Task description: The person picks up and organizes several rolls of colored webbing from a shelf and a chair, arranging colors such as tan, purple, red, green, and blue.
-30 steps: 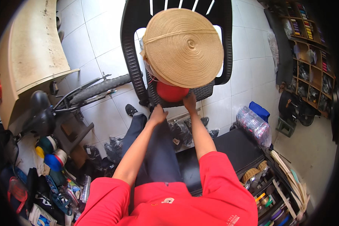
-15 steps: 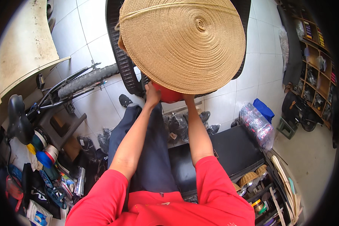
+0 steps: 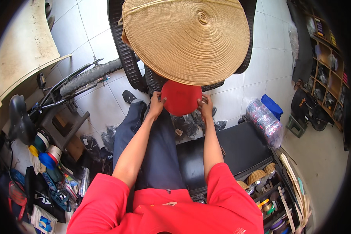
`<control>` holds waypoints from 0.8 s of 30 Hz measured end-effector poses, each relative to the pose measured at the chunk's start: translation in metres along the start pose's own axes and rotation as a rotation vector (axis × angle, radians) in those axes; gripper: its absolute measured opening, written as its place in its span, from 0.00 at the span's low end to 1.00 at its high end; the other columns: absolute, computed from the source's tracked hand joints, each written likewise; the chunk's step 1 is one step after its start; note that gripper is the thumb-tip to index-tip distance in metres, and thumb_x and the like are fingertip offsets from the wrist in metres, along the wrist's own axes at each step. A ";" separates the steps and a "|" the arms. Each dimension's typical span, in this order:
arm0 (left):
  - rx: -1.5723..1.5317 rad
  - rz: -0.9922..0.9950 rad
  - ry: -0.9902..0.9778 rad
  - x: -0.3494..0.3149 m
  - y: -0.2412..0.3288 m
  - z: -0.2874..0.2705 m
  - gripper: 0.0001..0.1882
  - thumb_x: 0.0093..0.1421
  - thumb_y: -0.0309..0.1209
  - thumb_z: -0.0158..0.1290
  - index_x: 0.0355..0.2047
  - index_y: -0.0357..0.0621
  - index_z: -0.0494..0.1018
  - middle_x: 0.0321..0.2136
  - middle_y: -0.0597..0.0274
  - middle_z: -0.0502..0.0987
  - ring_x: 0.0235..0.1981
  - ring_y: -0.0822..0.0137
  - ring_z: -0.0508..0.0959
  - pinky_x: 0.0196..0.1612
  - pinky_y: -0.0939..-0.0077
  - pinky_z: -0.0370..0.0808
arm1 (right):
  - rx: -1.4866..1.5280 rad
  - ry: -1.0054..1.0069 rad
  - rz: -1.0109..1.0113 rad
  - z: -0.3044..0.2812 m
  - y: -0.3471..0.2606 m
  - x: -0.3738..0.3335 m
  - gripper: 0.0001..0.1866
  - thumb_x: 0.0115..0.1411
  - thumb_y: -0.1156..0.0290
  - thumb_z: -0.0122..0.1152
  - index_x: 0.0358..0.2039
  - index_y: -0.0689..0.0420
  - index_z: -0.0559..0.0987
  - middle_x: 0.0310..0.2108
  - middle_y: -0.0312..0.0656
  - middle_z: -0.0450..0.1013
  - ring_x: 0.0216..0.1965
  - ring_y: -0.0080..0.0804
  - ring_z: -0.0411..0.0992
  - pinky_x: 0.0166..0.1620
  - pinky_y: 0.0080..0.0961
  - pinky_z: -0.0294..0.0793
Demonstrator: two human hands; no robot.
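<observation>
Between my two hands is a flat-looking red round thing point(image 3: 181, 99), perhaps a roll of strap; its exact kind I cannot tell. My left hand point(image 3: 156, 107) grips its left edge, and my right hand point(image 3: 205, 107) grips the right edge. Just beyond it, a large tan coil of woven webbing point(image 3: 183, 43) rests on a black plastic chair point(image 3: 130, 70). A thin tan cord lies across the coil's far part. The coil's near rim meets the red thing's far edge in view.
A bicycle point(image 3: 89, 78) leans at the left beside a pale table point(image 3: 23, 46). At the right stand a long black box point(image 3: 230, 152) and a plastic-wrapped bundle point(image 3: 265, 121). Wrapped black packets point(image 3: 183, 126) lie on the tiled floor. Wooden cubbyhole shelves point(image 3: 327, 74) line the right wall.
The red round thing has come out toward me from under the coil's near rim, so more of it shows. My right hand has moved back with it and is now visible.
</observation>
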State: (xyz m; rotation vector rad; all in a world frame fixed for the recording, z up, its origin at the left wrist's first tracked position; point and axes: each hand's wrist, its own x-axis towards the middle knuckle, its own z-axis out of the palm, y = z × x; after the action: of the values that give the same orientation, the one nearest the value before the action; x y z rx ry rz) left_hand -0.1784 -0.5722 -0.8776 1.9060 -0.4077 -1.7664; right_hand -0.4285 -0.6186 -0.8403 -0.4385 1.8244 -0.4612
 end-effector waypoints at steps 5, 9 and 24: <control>-0.303 0.006 -0.079 -0.069 0.037 -0.010 0.11 0.64 0.21 0.52 0.46 0.38 0.67 0.42 0.58 0.75 0.38 0.73 0.76 0.39 0.78 0.75 | 0.106 -0.035 0.006 -0.028 -0.009 -0.069 0.17 0.64 0.76 0.57 0.53 0.53 0.70 0.45 0.40 0.74 0.44 0.27 0.72 0.40 0.28 0.75; -0.349 0.047 -0.100 -0.099 0.066 -0.007 0.09 0.65 0.21 0.51 0.45 0.39 0.67 0.42 0.59 0.75 0.36 0.75 0.76 0.35 0.81 0.74 | 0.424 -0.065 -0.026 -0.035 -0.014 -0.089 0.17 0.65 0.74 0.57 0.54 0.55 0.69 0.47 0.42 0.74 0.48 0.28 0.72 0.44 0.29 0.75; -0.321 0.813 0.582 -0.122 0.262 -0.033 0.23 0.71 0.39 0.41 0.58 0.34 0.62 0.58 0.49 0.67 0.60 0.59 0.66 0.63 0.62 0.61 | 0.285 0.393 -0.184 -0.035 0.028 0.080 0.19 0.62 0.70 0.63 0.51 0.54 0.68 0.43 0.51 0.74 0.41 0.36 0.76 0.38 0.32 0.78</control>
State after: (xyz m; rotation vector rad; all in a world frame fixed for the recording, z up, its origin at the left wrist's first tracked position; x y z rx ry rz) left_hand -0.1286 -0.7177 -0.6311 1.5873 -0.5332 -0.6723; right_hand -0.4862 -0.6329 -0.9100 -0.3350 2.0593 -0.9763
